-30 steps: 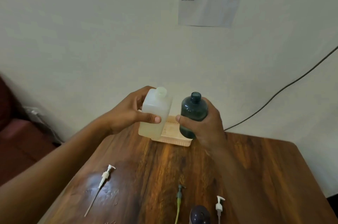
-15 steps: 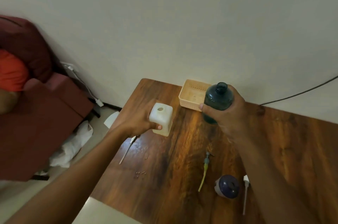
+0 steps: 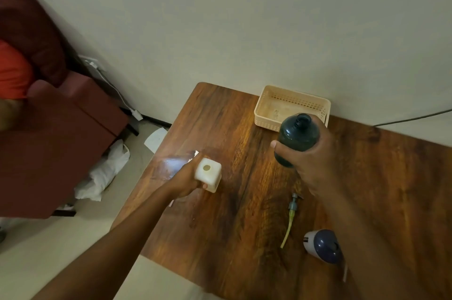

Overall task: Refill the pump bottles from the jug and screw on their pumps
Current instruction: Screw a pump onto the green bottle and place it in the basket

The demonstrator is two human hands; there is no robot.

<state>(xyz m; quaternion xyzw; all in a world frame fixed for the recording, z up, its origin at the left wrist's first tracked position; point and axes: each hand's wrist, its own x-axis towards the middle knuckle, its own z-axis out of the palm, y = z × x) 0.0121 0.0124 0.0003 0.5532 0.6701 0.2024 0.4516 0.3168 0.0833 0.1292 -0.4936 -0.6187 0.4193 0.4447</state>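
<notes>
The left hand (image 3: 186,181) is wrapped around the white bottle (image 3: 208,174), which stands upright on the counter (image 3: 244,226) with its neck open, close to the counter's left edge. Past that edge the floor (image 3: 36,250) drops away, with a red sofa (image 3: 49,140) and crumpled white plastic (image 3: 105,175) beside it.

The right hand (image 3: 315,165) grips the dark bottle (image 3: 297,135) around its body, holding it above the counter, its mouth open and tilted slightly toward the wall (image 3: 220,18). Just behind that bottle a cream basket (image 3: 269,116) sits against the wall at the counter's back edge.

Toward the near side from the dark bottle, a pump (image 3: 291,216) with a greenish tube lies flat on the wood, and beyond it a blue-capped bottle (image 3: 322,246) lies on its side, partly under the right forearm. Between the white bottle and the pump the wood is bare, as is the stretch from the white bottle back to the basket. A black cable (image 3: 415,117) runs along the wall at the right.
</notes>
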